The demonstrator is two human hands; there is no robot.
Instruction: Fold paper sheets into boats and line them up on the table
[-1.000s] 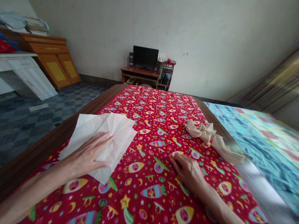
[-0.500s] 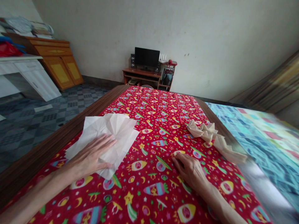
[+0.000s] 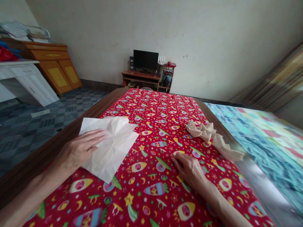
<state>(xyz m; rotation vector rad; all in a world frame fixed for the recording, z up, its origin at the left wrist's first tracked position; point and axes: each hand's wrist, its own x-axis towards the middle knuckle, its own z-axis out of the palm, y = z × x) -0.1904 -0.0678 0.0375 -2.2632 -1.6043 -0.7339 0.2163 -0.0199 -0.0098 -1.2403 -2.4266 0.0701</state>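
A small pile of white, creased paper sheets lies fanned out on the left half of the red patterned cloth. My left hand rests on the left part of the sheets, its fingers stretched out and held close together. Fold lines radiate from a point near the middle of the top sheet. My right hand lies on the cloth with its fingers curled under, and nothing shows in it. Beyond it, near the right edge, are pleated folded paper pieces in cream, set roughly in a row.
The cloth covers a long table with a dark wooden edge. To the right is a bed with a blue patterned cover. A monitor stands on a small desk by the far wall. Cabinets stand at the left.
My left hand has slid left across the paper, uncovering more of its middle, and its thumb has drawn in. The top sheet looks flatter. My right hand stays in place.
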